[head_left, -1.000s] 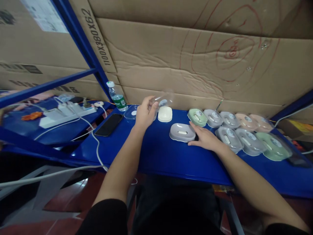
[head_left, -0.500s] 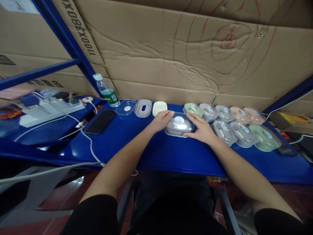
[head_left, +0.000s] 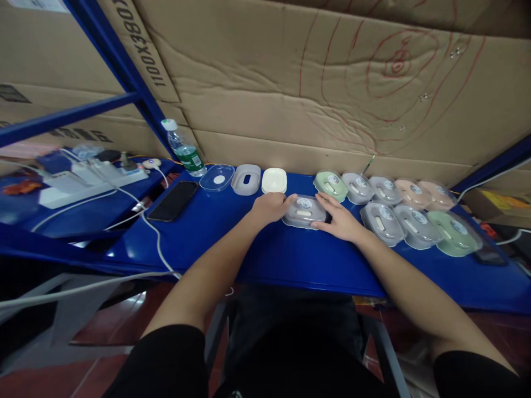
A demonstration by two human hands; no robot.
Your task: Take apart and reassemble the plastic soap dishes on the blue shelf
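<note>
Brown cardboard (head_left: 249, 88) is standing behind the blue bench (head_left: 298, 260). Left to right, a black phone (head_left: 173, 201), a bottle (head_left: 191, 158), a clear cover (head_left: 217, 178), a grey piece (head_left: 246, 180) and a cream dish (head_left: 274, 180) are resting. Left grip (head_left: 269, 207) is curling against the covered grey box (head_left: 304, 212); its fingertip hold cannot be told. That box is lying flat between both hands. Right grip (head_left: 342, 221) is standing partly open, touching the box's right end. Farther right, covered boxes (head_left: 381, 221) are sitting in two rows.
</note>
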